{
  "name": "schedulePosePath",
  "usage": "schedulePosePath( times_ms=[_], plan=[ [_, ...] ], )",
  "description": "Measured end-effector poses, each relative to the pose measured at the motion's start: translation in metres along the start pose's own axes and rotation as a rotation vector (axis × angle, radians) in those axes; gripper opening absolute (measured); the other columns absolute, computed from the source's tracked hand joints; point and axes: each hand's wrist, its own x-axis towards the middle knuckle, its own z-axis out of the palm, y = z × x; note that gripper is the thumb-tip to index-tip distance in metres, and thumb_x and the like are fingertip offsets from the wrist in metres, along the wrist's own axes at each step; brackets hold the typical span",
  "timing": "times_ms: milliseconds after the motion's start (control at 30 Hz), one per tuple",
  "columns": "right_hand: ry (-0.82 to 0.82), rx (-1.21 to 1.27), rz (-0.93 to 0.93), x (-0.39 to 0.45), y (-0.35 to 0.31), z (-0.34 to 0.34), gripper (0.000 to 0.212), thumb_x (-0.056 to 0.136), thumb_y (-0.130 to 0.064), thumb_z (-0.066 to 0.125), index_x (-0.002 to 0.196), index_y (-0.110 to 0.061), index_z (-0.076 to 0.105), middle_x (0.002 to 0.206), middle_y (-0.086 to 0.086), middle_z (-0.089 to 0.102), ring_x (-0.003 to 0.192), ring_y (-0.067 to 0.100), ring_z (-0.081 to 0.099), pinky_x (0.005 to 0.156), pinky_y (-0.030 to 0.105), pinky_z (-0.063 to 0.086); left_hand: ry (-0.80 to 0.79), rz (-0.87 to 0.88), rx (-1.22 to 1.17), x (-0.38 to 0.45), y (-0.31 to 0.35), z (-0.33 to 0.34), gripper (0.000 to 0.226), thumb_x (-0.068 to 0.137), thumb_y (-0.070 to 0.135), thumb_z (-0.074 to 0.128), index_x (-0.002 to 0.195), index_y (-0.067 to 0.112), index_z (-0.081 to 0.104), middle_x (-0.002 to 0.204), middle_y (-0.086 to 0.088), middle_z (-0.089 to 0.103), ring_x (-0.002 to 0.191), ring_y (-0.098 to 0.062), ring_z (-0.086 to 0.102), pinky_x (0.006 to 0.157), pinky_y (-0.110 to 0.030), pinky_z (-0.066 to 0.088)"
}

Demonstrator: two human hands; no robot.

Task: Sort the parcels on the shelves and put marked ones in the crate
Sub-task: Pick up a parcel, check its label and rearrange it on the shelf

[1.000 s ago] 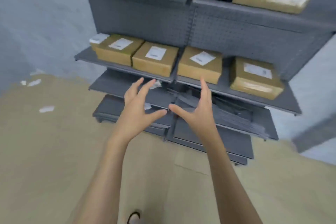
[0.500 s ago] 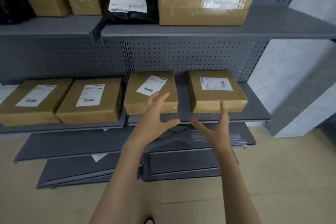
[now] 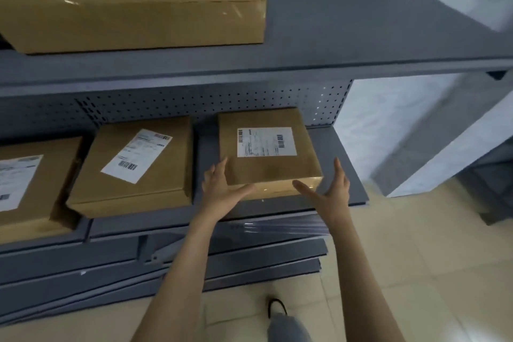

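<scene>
Okay, step: reach-in for a pick, both hands closing on the rightmost parcel of the middle shelf; not lifted yet, judging by how flat it sits.
target: brown box, white label with barcodes facing up, near right corner slightly over the shelf's front lip; any sorting mark beyond the label is too small to tell.
left hand: left hand spread, fingers straight, touching the box's near left corner, thumb stretched along the near face; no curl round it.
right hand: right hand spread, fingers pointing up just beside the box's right side, thumb aimed at the near right corner; contact there cannot be told.
neighbours: second parcel just left, tilted label, a gap between; third parcel at the far left edge, cut off by the frame.
upper shelf: large taped box on the top shelf, overhanging the target's row.
below: lower shelves grey, some flat sheets under the target.
floor: beige tiles, one shoe visible near the bottom.
crate: not in view.
next move needs: right palm pressed on the side, squeeze between both hands, slide out toward the near edge, watch clearance under the top shelf, then read the label.
progress: early, several parcels on shelves.
</scene>
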Motion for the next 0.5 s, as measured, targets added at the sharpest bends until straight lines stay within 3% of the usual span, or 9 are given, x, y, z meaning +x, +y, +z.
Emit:
schedulePosePath(
  times_ms=[133, 267, 367, 500],
  plan=[
    [-0.101, -0.081, 0.023, 0.051, 0.006, -0.012, 0.111, 0.069, -0.038, 0.081, 0.151, -0.026, 0.008, 0.156, 0.011, 0.012, 0.144, 0.034, 0.013, 0.114, 0.057, 0.017, 0.078, -0.132, -0.067, 0.026, 0.01, 0.021, 0.105, 0.068, 0.048, 0.077, 0.149, 0.034, 0.011, 0.157, -0.003, 0.009, 0.145, -0.026, 0.005, 0.115, -0.052, 0.018],
    [-0.241, -0.111, 0.084, 0.081, 0.009, -0.003, 0.113, 0.07, -0.037, 0.081, 0.151, -0.028, 0.004, 0.155, 0.012, 0.015, 0.141, 0.037, 0.019, 0.112, 0.059, 0.023, 0.113, -0.234, -0.115, 0.04, 0.005, 0.028, 0.117, 0.051, 0.062, 0.078, 0.147, 0.037, 0.014, 0.151, -0.001, 0.029, 0.139, -0.025, 0.027, 0.112, -0.049, 0.029],
    [-0.311, -0.062, 0.097, 0.088, 0.014, 0.005, 0.114, 0.068, -0.039, 0.081, 0.151, -0.029, 0.004, 0.151, 0.007, 0.028, 0.136, 0.035, 0.032, 0.109, 0.056, 0.032, 0.122, -0.261, -0.12, 0.043, 0.003, 0.032, 0.111, 0.06, 0.056, 0.078, 0.148, 0.034, 0.014, 0.149, 0.001, 0.034, 0.137, -0.023, 0.032, 0.112, -0.044, 0.03],
    [-0.313, -0.146, 0.082, 0.087, 0.019, 0.005, 0.109, 0.067, -0.047, 0.078, 0.149, -0.032, 0.008, 0.144, 0.003, 0.041, 0.132, 0.034, 0.039, 0.111, 0.056, 0.028, 0.167, -0.298, -0.108, 0.042, 0.0, 0.033, 0.125, 0.04, 0.069, 0.073, 0.146, 0.034, 0.018, 0.145, 0.0, 0.038, 0.135, -0.024, 0.034, 0.11, -0.048, 0.032]
  ],
)
